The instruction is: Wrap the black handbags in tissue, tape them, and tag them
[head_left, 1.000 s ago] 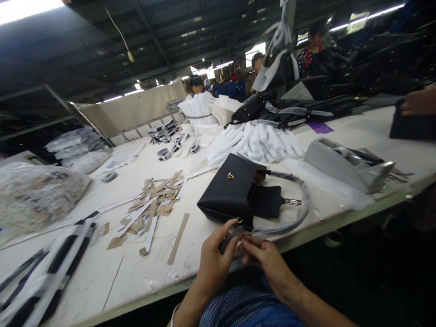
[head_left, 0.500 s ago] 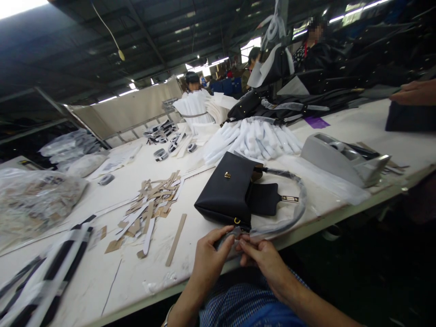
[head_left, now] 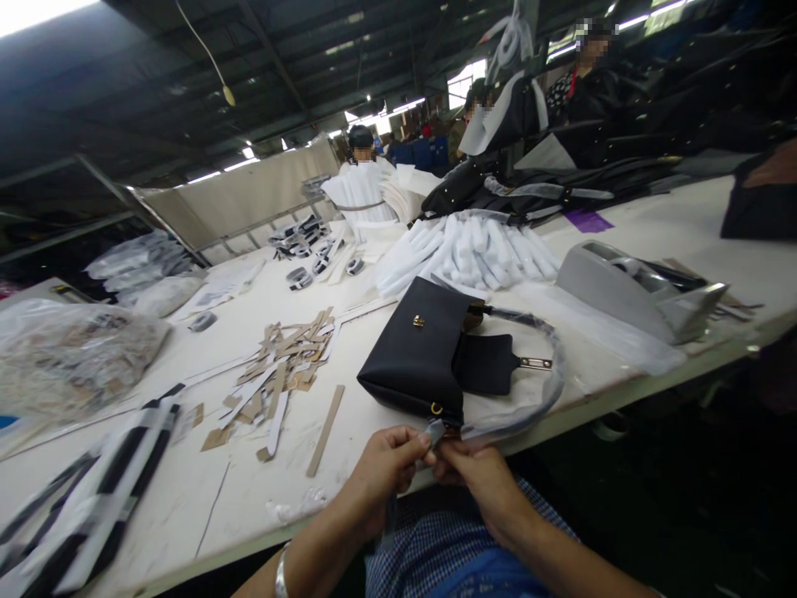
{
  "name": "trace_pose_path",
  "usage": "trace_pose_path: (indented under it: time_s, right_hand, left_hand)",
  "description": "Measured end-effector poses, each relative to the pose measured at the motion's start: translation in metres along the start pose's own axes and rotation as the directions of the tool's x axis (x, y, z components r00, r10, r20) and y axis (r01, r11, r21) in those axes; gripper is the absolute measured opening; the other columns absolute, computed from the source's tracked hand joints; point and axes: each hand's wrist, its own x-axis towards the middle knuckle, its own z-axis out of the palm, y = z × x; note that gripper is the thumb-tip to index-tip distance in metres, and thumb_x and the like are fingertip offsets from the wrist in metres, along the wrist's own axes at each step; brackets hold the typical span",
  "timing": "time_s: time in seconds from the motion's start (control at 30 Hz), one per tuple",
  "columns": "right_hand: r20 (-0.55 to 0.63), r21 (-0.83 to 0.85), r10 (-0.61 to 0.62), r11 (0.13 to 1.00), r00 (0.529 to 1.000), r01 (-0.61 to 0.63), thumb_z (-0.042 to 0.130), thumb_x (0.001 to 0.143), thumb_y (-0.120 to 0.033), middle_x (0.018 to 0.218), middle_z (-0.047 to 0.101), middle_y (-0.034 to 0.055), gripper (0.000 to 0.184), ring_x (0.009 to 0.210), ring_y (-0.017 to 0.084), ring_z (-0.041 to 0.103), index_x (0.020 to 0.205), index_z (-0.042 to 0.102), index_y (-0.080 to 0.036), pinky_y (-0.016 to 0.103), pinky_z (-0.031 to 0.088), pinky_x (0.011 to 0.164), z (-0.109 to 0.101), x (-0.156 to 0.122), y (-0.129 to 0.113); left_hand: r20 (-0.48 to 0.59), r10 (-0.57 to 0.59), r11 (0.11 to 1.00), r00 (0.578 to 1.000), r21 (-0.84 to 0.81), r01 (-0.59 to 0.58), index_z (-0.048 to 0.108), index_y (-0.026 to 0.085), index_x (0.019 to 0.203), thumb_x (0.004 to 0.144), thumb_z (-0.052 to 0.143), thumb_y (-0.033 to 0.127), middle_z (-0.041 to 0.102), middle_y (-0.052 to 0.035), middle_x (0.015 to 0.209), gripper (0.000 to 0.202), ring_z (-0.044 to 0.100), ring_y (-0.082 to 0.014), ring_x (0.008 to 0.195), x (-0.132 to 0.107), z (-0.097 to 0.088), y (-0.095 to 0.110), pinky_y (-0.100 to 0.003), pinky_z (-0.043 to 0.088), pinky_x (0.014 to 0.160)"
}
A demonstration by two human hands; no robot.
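Note:
A black handbag [head_left: 408,349] lies on its side near the table's front edge, its flap [head_left: 489,364] spread to the right. Its handle [head_left: 548,382], wrapped in clear plastic, loops out to the right and back to the lower corner. At that corner, below a gold ring [head_left: 437,409], my left hand [head_left: 386,469] pinches a greyish plastic-wrapped strap end [head_left: 434,430]. Part of this strap hangs beneath the hand. My right hand [head_left: 479,477] is closed right beside it at the handle's lower end; its fingertips are partly hidden.
Cardboard strips [head_left: 286,374] are heaped left of the bag. White foam rolls [head_left: 466,249] lie behind it, and a grey tape dispenser [head_left: 635,286] stands at the right. Wrapped straps [head_left: 118,490] and a plastic bag [head_left: 75,357] occupy the left. Other people work beyond.
My left hand has drawn slightly down and left, its fingers now curled, with the strap end showing at its tip. My right hand stays at the bag's corner. The view has shifted slightly.

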Motion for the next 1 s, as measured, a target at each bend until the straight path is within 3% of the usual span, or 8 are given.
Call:
trace_pose_path:
  time_s: [0.17,0.3,0.37,0.5,0.73,0.87,1.0]
  right_hand:
    - [-0.061,0.139,-0.046,0.989,0.997,0.054,0.085,0.061,-0.053,0.064,0.064,0.0003,0.044,0.061,0.014,0.056,0.072,0.067,-0.015,0.025,0.046,0.061,0.014,0.001,0.008]
    - [-0.06,0.089,-0.09,0.991,0.994,0.095,0.083,0.063,-0.054,0.076,0.069,0.0042,0.042,0.077,0.02,0.062,0.075,0.07,-0.016,0.03,0.047,0.077,0.017,0.001,0.007]
    - [-0.042,0.064,-0.082,0.994,0.996,0.085,0.082,0.064,-0.056,0.083,0.072,0.0058,0.043,0.086,0.022,0.063,0.08,0.073,-0.017,0.032,0.045,0.085,0.018,0.001,0.004]
    - [0.038,0.103,-0.002,0.995,0.999,-0.002,0.085,0.06,-0.056,0.086,0.073,0.0068,0.045,0.093,0.025,0.064,0.082,0.075,-0.017,0.034,0.043,0.091,0.02,0.001,0.002]
    - [0.103,0.152,0.029,0.987,0.994,-0.045,0.086,0.061,-0.053,0.087,0.072,0.0077,0.04,0.103,0.027,0.062,0.058,0.067,-0.017,0.033,0.043,0.092,0.022,0.003,0.004]
    - [0.102,0.171,0.069,0.982,0.992,-0.085,0.087,0.059,-0.052,0.088,0.072,0.0064,0.042,0.104,0.027,0.063,0.081,0.075,-0.018,0.035,0.043,0.096,0.022,0.001,0.0]
    - [0.125,0.133,0.086,0.986,0.988,-0.103,0.086,0.061,-0.05,0.097,0.072,0.0062,0.047,0.107,0.026,0.062,0.095,0.075,-0.02,0.035,0.044,0.096,0.021,0.0,-0.003]
  left_hand:
    - [-0.044,-0.015,0.999,0.999,-0.045,0.013,0.058,0.015,0.068,0.068,0.075,0.061,0.037,0.0091,0.046,0.05,0.016,-0.0017,0.038,-0.007,0.005,-0.003,-0.021,0.007,0.04]
    - [-0.07,0.006,0.991,0.998,-0.129,-0.015,0.061,0.013,0.075,0.072,0.074,0.059,0.046,0.0064,0.053,0.048,0.018,-0.0003,0.038,-0.017,0.012,-0.006,-0.021,0.007,0.04]
    - [-0.067,0.007,0.983,0.998,-0.182,-0.019,0.062,0.012,0.078,0.073,0.074,0.057,0.051,0.0046,0.06,0.046,0.019,0.0004,0.038,-0.022,0.015,-0.007,-0.021,0.007,0.039]
    - [-0.054,0.014,0.968,0.998,-0.25,-0.027,0.062,0.012,0.08,0.076,0.072,0.054,0.047,0.0056,0.061,0.043,0.019,0.0004,0.038,-0.028,0.019,-0.01,-0.021,0.007,0.039]
    - [-0.04,0.019,0.948,0.999,-0.317,-0.031,0.06,0.012,0.079,0.076,0.073,0.05,0.044,0.0062,0.062,0.04,0.018,0.0005,0.039,-0.029,0.02,-0.013,-0.021,0.006,0.039]
    - [-0.037,0.025,0.939,0.999,-0.342,-0.036,0.06,0.012,0.077,0.077,0.072,0.048,0.04,0.0072,0.059,0.038,0.018,-0.0001,0.04,-0.028,0.02,-0.016,-0.02,0.006,0.039]
    - [-0.005,0.026,0.928,1.0,-0.371,-0.026,0.063,0.011,0.082,0.078,0.071,0.045,0.046,0.0046,0.065,0.035,0.018,0.0005,0.04,-0.029,0.02,-0.016,-0.02,0.005,0.04]
